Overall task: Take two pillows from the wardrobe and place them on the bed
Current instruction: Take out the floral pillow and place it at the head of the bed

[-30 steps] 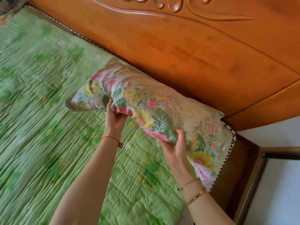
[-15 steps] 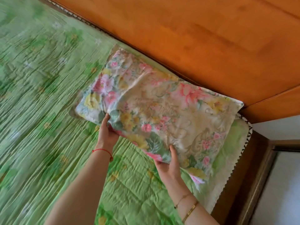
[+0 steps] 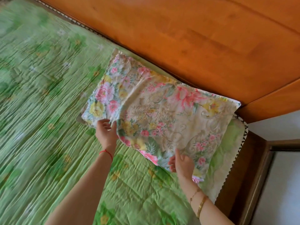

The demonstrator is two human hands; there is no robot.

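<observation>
Pillow (image 3: 162, 114): I see it flat on the bed (image 3: 40, 111), by the headboard (image 3: 194, 38).
Left hand (image 3: 106, 133): pinches its edge.
Right hand (image 3: 183, 163): holds its edge.

Glossy wooden headboard (image 3: 211, 46); crinkled cloth bedspread (image 3: 40, 111); smooth floral cloth pillow (image 3: 162, 114).

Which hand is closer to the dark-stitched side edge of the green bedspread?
Right. The right hand holds the floral pillow near the dark-stitched edge; the left hand grips its opposite end, farther away.
</observation>
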